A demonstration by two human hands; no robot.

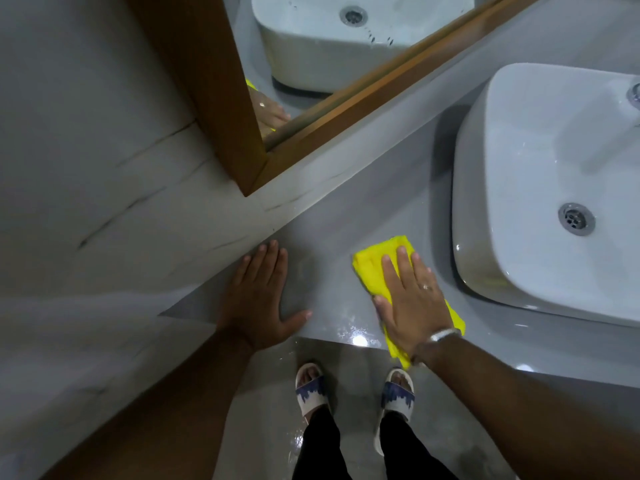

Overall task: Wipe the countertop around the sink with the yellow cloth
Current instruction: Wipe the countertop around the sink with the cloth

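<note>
A folded yellow cloth (372, 263) lies on the grey countertop (363, 209), just left of the white basin sink (540, 188). My right hand (412, 299) presses flat on the cloth with fingers spread, covering its middle; the cloth sticks out beyond the fingertips and at the wrist. My left hand (258, 296) rests flat and empty on the counter's left end, next to the wall. A wet shine shows on the counter's front edge between my hands.
A wood-framed mirror (346, 109) hangs on the back wall above the counter and reflects the sink and a hand. A marbled wall (104, 202) bounds the counter on the left. A faucet (635, 95) peeks in at the right edge. My sandalled feet (353, 393) stand on the wet floor below.
</note>
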